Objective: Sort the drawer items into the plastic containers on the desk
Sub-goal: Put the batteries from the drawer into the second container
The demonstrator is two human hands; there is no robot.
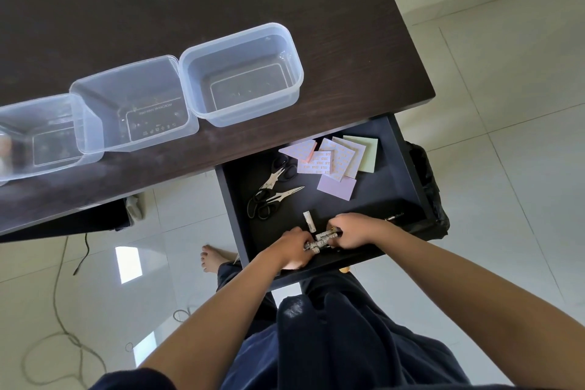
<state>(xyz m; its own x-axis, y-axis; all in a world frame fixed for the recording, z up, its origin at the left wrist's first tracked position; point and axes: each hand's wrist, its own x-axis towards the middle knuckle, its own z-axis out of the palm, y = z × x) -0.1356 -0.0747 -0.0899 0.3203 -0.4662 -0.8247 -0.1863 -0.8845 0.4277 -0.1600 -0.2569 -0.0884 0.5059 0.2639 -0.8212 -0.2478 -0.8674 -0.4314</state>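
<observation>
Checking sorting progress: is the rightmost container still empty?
Empty: through the rightmost container only its bare clear bottom shows.

Three plastic containers stood in a row on the worktop (316,9): left container (47,136), middle container (133,104), right container (240,73), the left and middle overlapping. Below the worktop's right end, the open drawer (411,199) held sticky-note pads (335,158) at the rear, two pairs of scissors (269,193) to their left and nearer, and batteries (308,222) at the front. The left hand (296,250) and right hand (353,231) met over what appeared to be further batteries at the drawer's front edge.
</observation>
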